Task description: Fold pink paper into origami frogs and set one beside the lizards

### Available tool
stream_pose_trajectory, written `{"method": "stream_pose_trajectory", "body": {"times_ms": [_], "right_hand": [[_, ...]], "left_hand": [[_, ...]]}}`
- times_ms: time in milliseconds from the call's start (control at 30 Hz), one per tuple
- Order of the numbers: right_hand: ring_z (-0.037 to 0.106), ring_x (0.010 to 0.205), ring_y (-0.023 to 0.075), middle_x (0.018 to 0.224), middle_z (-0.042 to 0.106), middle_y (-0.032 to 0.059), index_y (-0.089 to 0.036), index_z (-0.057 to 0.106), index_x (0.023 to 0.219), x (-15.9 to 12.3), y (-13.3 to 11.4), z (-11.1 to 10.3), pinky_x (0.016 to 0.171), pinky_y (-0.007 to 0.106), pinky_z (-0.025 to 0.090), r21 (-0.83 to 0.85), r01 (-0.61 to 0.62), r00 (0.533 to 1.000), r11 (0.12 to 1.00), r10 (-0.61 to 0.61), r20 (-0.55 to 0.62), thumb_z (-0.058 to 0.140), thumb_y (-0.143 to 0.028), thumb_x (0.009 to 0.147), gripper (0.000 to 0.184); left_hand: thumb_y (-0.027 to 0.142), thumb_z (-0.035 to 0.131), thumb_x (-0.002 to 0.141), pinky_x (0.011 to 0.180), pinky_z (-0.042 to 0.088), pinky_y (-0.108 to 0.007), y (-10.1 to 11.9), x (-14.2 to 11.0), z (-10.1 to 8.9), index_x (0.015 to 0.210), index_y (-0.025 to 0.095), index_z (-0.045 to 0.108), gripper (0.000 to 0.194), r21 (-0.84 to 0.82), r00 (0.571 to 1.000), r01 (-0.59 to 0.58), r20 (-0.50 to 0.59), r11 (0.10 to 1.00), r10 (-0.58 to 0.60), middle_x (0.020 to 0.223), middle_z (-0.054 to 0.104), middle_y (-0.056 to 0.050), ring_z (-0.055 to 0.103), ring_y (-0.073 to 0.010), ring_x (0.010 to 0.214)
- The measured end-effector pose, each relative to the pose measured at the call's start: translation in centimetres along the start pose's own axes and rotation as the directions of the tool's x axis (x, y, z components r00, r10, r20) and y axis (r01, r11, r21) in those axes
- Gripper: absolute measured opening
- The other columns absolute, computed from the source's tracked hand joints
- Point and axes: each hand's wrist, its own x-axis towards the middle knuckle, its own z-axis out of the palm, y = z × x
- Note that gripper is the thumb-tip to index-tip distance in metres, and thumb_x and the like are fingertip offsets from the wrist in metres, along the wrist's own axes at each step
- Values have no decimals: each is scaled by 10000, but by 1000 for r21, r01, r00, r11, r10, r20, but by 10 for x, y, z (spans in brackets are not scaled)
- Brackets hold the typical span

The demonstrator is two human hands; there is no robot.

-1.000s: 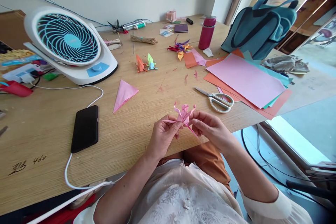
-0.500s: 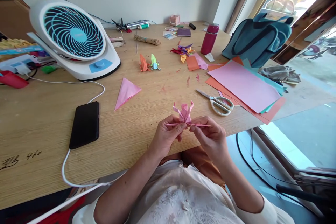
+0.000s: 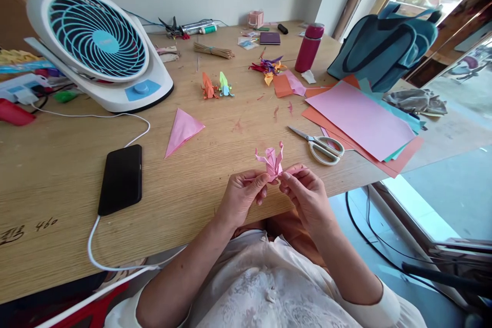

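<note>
l hand (image 3: pixel 246 195) & r hand (image 3: pixel 305 192) palms in, nr table (image 3: pixel 184 184) edge | both fingers pinching pink origami (image 3: pixel 272 164)

The worktop (image 3: pixel 219 164) was pale wood with visible grain and a smooth, faintly satin finish. Smooth matt paper formed the pink folded figure (image 3: pixel 273 163) and flat triangle (image 3: pixel 184 131); the scissors (image 3: pixel 319 145) had metal blades, and the phone's (image 3: pixel 120 179) dark face was smooth and glossy.
</note>
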Motion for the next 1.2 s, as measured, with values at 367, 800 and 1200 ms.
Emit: {"method": "stream_pose_trajectory", "body": {"times_ms": [367,800,1200], "right_hand": [[506,655,106,756,610,-19,-213,635,828,4,3,2,631,235,419,-17,74,997,997,-74,-31,777,-337,798,191],[581,788,142,841,629,-3,-240,645,930,3,0,-10,740,267,482,-81,225,974,971,-221,53,741,-300,857,135],[603,811,160,854,655,12,-235,671,967,2,-4,-20,747,287,484,-128,115,983,985,-95,155,739,-399,849,213]], "left_hand": [[475,796,750,406,351,-154,0,2,3,782,170,740,311,50,1000,0,-1,999,0,650,599,17,422,-52,507],[336,764,804,488,479,-152,6,1,2,860,192,773,155,161,997,7,78,987,-19,809,681,-23,552,-111,713],[310,774,749,471,448,-147,9,3,7,894,162,664,236,160,998,62,23,985,-66,809,642,-1,553,-104,703]]}}
